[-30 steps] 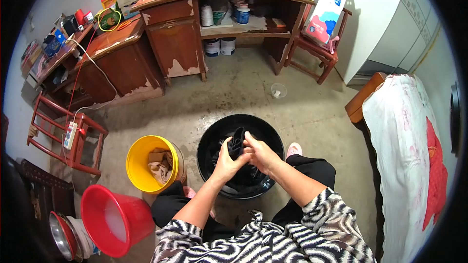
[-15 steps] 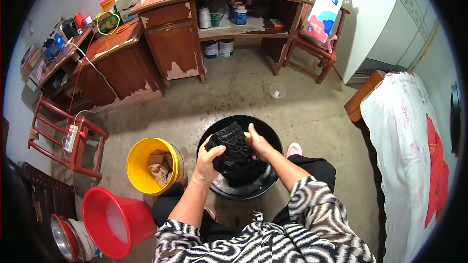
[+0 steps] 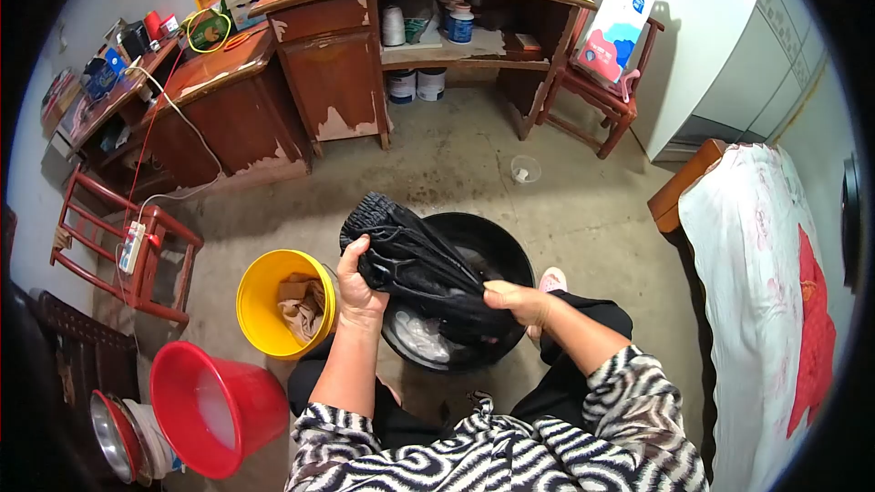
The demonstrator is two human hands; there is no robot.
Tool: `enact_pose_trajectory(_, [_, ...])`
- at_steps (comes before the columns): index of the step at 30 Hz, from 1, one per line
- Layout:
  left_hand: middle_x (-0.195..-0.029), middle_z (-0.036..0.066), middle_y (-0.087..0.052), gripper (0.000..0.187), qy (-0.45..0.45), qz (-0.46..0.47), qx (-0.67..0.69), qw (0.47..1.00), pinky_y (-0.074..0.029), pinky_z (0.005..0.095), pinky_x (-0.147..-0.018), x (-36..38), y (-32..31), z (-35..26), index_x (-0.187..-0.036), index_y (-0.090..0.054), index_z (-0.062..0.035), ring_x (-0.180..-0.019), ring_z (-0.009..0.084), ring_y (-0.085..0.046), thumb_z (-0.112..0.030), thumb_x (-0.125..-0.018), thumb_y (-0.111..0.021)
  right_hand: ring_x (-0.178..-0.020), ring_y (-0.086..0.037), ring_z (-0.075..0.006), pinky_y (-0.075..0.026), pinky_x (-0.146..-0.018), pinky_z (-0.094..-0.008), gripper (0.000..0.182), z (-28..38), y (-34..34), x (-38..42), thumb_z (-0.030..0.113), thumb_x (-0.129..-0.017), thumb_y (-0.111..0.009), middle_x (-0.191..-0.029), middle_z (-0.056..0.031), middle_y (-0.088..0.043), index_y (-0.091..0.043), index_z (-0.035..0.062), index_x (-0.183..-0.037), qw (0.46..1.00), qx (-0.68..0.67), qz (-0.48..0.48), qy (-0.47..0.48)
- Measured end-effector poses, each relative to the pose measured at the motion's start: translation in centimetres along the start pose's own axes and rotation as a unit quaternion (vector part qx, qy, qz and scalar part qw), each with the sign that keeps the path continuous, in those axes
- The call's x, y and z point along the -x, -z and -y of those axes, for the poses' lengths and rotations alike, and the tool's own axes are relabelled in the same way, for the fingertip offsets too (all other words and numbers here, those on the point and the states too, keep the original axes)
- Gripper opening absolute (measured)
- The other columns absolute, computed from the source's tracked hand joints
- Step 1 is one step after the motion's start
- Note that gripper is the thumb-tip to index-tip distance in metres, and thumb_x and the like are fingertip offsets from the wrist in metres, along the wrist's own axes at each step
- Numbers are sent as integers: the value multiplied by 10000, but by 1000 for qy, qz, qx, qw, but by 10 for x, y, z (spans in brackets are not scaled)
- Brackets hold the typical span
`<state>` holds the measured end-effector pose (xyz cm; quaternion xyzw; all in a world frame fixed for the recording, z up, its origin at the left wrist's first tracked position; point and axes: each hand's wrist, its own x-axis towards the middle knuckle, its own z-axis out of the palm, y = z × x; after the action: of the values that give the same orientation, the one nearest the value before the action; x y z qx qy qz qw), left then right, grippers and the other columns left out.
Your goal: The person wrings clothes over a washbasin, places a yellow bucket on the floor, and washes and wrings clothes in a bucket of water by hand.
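A wet-looking black garment (image 3: 410, 255) with a gathered, elastic-like edge is stretched between my two hands. My left hand (image 3: 360, 282) is closed on it near the gathered edge at the upper left. Further down its right side, my right hand (image 3: 518, 301) grips the cloth. Beneath it on the floor is a round black basin (image 3: 524, 264); the lower part of the garment hangs in it. Some clear or whitish water shows at the basin's bottom left.
Left of the basin stands a yellow bucket (image 3: 251, 305) with beige cloth inside, then a red bucket (image 3: 255, 410) with cloudy liquid. A small clear tub (image 3: 525, 169) lies on the floor ahead. A bed (image 3: 738, 310) stands at the right, a desk (image 3: 328, 73) ahead.
The garment has been raised and spread out from a bunch. My left hand has moved left and up with its gathered edge, while my right hand has moved right and down.
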<state>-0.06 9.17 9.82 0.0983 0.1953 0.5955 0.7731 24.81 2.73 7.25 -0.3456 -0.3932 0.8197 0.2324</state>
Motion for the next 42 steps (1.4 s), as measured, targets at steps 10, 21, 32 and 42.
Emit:
enact_pose_trajectory(10, [-1080,85,-559,489,57,-191,-199,960,-424,327,-886,7,66,69,-1201,-426,-16,-990,193,-541,-145,-773,-625,-792,-604,-303,-470,-706,-376,749,17,21,-69,170,-654,-608,-858,-220,-578,-275,106,-1322,837,404,-369,23])
enact_pose_trajectory(21, [-1472,79,-20,946,205,-315,-296,878,-122,676,-937,10,95,87,-1403,48,-241,-1309,363,-134,-281,-742,-627,-870,-623,-309,-515,-657,-411,614,-82,17,-138,191,-793,-531,-1289,-214,-368,-282,326,-1338,568,815,-49,-104])
enact_pose_trajectory(32, [-1454,88,-105,744,219,-342,-272,872,-161,752,-840,-4,85,76,-1380,-94,-297,-1229,471,-261,-468,-799,-527,-906,-609,-266,-480,-752,-374,387,-47,30,-142,85,-643,-568,-930,-127,-636,-625,143,-1021,801,552,-232,-23])
enact_pose_trajectory(42, [-906,112,-597,807,274,-178,-171,929,-432,440,-811,-2,61,60,-971,-574,-103,-894,262,-557,-815,-655,-366,-756,-548,-92,-436,-707,-224,309,20,-51,-58,11,-608,-492,-825,-22,-620,-624,-9,-887,967,114,-107,201])
